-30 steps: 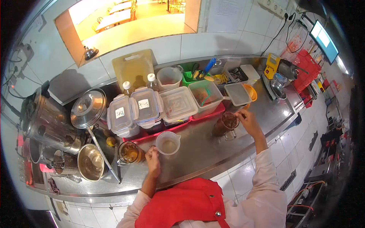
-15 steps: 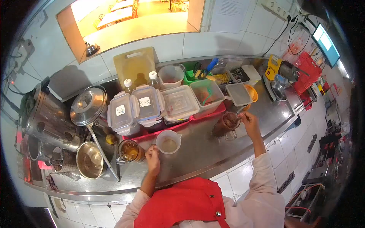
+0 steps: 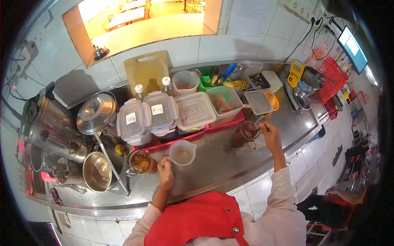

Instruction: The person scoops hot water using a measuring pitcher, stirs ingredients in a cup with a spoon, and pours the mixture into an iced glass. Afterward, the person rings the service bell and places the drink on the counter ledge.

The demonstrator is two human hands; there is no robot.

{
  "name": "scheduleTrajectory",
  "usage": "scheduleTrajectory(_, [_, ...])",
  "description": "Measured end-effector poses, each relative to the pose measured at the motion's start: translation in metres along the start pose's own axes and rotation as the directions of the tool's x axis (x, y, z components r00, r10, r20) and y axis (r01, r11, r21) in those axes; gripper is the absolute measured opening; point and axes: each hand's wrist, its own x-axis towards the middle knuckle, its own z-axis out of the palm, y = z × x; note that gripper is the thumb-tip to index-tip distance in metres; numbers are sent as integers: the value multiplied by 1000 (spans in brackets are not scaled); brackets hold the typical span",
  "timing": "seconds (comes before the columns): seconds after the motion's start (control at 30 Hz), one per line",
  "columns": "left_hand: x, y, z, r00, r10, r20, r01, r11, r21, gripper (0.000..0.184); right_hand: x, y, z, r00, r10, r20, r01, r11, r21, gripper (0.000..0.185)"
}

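My left hand is closed at the handle side of a translucent plastic measuring cup, which stands on the steel counter with some pale liquid at its bottom. Just left of that hand is a glass mug of amber drink with ice. On the right, my right hand pinches the thin end of what looks like a spoon, its lower part hidden in a glass mug of dark brown drink. That mug stands upright, its handle toward me.
Lidded plastic boxes sit in a red tray along the back. To the left are a metal bowl, a pot lid and a large steel dispenser. A scale stands far right. Another person is at lower right.
Another person has come into view at the lower right. My right hand has barely shifted at the dark drink; my left hand stays at the measuring cup.
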Motion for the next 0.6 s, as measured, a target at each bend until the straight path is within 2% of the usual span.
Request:
scheduleTrajectory(0.17, [1, -8, -4, 998, -57, -9, 57, 998, -12, 34, -2, 4, 1, 999, -39, 36, 41, 997, -58, 21])
scheduleTrajectory(0.23, [3, -8, -4, 1000, -17, -16, 17, 999, 32, 33, -2, 4, 4, 998, 36, -51, -33, 998, 62, 21])
scheduleTrajectory(0.33, [0, 0, 0, 1000, -13, 3, 13, 999, 30, 32, -3, 9, 3, 1000, -16, 12, 16, 1000, 9, 22])
scheduleTrajectory(0.47, [0, -2, -3, 999, -33, -9, 33, 998, 49, 32, -3, -1, 0, 999, 37, -33, -37, 999, 28, 22])
scheduleTrajectory(0.53, [0, -3, -3, 998, -63, -23, 64, 998, 13, 32, -6, -5, 1, 1000, -12, 25, 12, 1000, 0, 23])
scheduleTrajectory(0.6, [0, -5, -1, 997, -66, -34, 66, 998, -14, 32, -5, -12, 0, 1000, 15, -14, -15, 1000, 10, 24])
